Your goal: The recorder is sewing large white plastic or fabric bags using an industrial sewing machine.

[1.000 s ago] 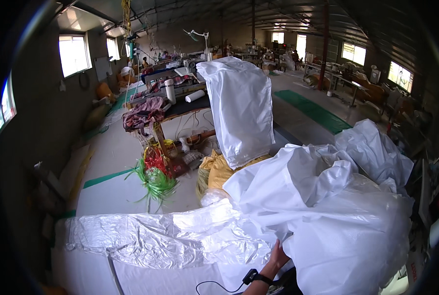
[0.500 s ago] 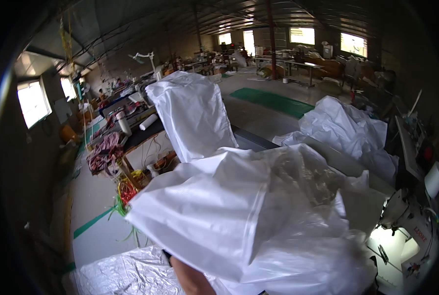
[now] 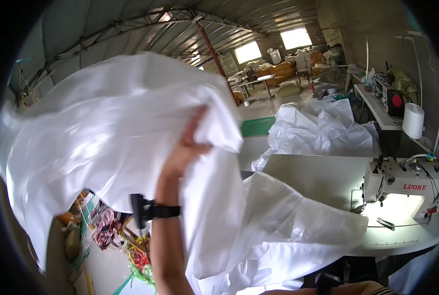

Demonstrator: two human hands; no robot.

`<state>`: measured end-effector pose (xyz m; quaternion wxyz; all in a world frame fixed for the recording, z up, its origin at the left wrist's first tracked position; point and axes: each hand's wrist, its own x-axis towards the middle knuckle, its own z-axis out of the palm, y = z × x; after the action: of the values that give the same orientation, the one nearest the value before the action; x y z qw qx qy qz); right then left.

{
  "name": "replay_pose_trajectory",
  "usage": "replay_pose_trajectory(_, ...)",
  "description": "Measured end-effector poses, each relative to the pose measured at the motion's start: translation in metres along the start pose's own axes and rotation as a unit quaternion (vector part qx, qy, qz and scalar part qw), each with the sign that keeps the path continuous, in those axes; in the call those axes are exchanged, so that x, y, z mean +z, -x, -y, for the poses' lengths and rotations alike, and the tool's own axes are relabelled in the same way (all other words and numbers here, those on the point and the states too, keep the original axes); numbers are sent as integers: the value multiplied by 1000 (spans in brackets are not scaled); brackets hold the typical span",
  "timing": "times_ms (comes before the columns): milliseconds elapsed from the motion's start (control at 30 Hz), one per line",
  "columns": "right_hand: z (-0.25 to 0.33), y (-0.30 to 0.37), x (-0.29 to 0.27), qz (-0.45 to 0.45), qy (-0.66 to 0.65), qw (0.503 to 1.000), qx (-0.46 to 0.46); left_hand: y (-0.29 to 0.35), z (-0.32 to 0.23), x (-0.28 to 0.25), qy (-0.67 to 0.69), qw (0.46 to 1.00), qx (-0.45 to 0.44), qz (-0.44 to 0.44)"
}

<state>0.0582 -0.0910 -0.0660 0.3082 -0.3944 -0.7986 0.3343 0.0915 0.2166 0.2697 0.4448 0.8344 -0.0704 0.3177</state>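
Observation:
A large, glossy white plastic sheet [image 3: 96, 142] billows in the air across the left and middle of the view, blurred by motion. My left hand [image 3: 190, 142], raised at the end of a stretched forearm with a black wristband, is closed on the sheet near its upper right fold; some fingers are blurred. The lower part of the sheet drapes down and spreads right over the sewing table [image 3: 298, 172], reaching close to the needle area of a white sewing machine [image 3: 406, 184]. At the bottom edge lies my right forearm [image 3: 322, 289], its hand out of sight.
Small thread snips [image 3: 385, 223] rest on the lit machine bed. A white thread cone [image 3: 413, 120] stands behind the machine. Beyond the table sits a crumpled white sheet pile [image 3: 322, 128]. Coloured cords [image 3: 140, 258] and patterned cloth [image 3: 106, 228] hang at the left.
My left hand has come into view, lifting the sheet up and to the left. The view has turned right, and the sewing machine shows more fully.

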Motion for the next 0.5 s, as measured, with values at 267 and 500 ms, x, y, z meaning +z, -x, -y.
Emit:
replay_pose_trajectory(267,23,143,-125,-479,316,785,234,116,181,182,98,742,-323,579)
replay_pose_trajectory(500,-47,150,-51,-394,268,861,178,356,195,64,-71,723,-408,553)
